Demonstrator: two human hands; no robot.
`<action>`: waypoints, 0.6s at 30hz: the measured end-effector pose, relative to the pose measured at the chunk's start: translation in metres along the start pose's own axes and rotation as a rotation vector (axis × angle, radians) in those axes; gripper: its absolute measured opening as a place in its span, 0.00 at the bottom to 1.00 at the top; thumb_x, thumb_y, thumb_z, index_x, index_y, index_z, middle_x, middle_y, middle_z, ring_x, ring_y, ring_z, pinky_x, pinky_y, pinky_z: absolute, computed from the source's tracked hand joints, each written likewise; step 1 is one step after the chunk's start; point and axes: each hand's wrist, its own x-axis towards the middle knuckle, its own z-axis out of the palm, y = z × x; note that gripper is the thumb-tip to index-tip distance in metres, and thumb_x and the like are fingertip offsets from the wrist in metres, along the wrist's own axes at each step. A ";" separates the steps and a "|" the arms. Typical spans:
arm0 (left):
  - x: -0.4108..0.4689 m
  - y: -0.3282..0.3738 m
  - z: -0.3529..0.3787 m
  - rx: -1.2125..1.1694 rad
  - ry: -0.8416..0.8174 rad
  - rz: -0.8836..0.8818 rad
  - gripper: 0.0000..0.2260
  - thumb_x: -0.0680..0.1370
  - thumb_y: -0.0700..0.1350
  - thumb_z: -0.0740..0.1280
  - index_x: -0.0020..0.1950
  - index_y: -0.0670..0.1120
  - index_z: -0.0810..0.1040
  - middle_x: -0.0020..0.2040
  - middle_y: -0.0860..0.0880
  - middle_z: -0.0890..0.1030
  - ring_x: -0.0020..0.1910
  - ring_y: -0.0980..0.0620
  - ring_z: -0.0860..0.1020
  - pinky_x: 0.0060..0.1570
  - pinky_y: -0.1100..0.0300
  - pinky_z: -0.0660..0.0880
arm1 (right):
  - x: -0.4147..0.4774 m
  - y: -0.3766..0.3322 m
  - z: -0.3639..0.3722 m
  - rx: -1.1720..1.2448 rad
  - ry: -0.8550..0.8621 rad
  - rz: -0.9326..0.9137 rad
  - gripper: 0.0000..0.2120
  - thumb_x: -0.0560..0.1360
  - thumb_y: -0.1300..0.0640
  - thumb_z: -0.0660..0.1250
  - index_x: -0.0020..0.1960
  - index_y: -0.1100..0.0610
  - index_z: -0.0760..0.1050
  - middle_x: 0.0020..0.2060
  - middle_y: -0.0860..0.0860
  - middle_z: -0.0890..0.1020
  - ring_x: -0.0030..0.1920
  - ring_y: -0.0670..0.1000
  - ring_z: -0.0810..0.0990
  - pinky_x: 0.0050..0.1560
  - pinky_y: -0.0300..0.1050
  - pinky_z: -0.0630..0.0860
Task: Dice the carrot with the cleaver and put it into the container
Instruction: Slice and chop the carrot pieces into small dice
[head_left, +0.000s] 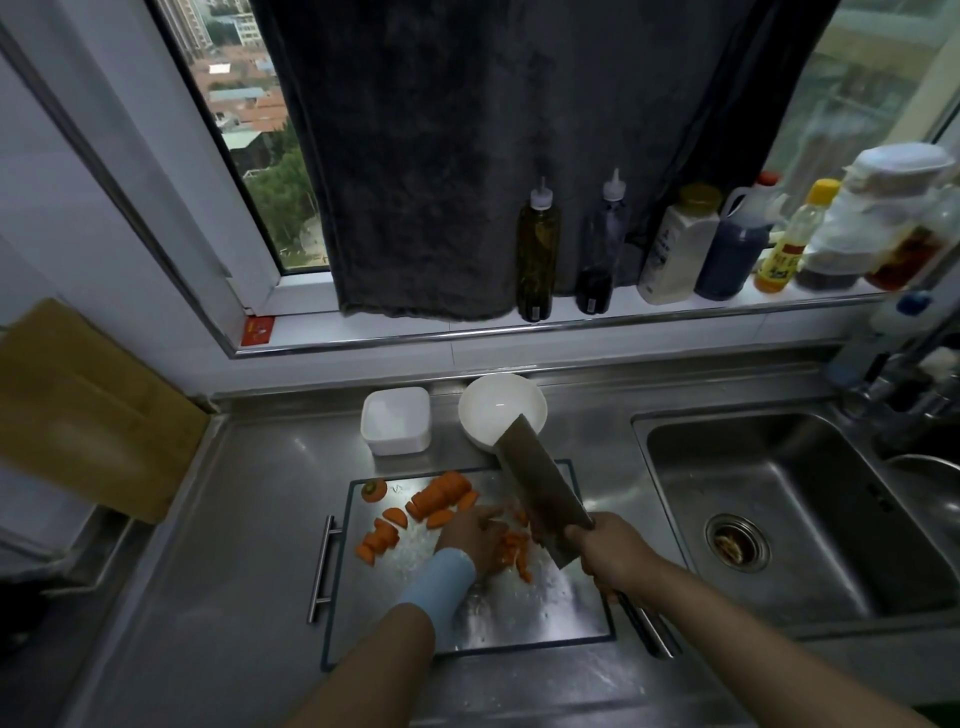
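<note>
Steel counter fills the scene, with the sink at right. The steel cutting board lies near-centre on the counter. Your right hand wraps tight round the cleaver handle. The blade is lifted and tilted, tip pointing far, over the board's right part. Your left hand, blue cuff on the wrist, has its fingers curled down on the carrot pieces mid-board, just left of the blade. The white bowl and the square white container stand side by side just beyond the board's far edge, container on the left. A sliced carrot chunk lies far-centre on the board, loose slices at left, and the carrot top in the far-left corner.
</note>
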 end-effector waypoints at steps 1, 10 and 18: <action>0.003 -0.003 -0.003 -0.021 0.012 0.000 0.16 0.77 0.50 0.64 0.65 0.53 0.75 0.62 0.52 0.77 0.57 0.50 0.78 0.52 0.60 0.77 | 0.001 0.002 0.000 -0.131 0.029 -0.054 0.09 0.80 0.53 0.61 0.51 0.57 0.76 0.35 0.52 0.78 0.30 0.49 0.76 0.31 0.44 0.74; 0.005 -0.025 -0.061 -0.244 0.225 -0.132 0.04 0.73 0.42 0.72 0.46 0.49 0.82 0.40 0.48 0.84 0.40 0.50 0.82 0.46 0.53 0.81 | -0.011 0.016 0.001 -0.931 0.190 -0.357 0.11 0.80 0.49 0.59 0.59 0.52 0.70 0.48 0.51 0.82 0.47 0.53 0.81 0.45 0.47 0.76; 0.010 0.011 -0.039 0.079 -0.134 0.149 0.08 0.76 0.39 0.68 0.47 0.51 0.84 0.48 0.49 0.84 0.44 0.56 0.81 0.55 0.53 0.78 | -0.006 0.017 0.007 -1.102 0.137 -0.507 0.18 0.78 0.51 0.60 0.66 0.51 0.68 0.53 0.51 0.82 0.51 0.55 0.82 0.49 0.47 0.76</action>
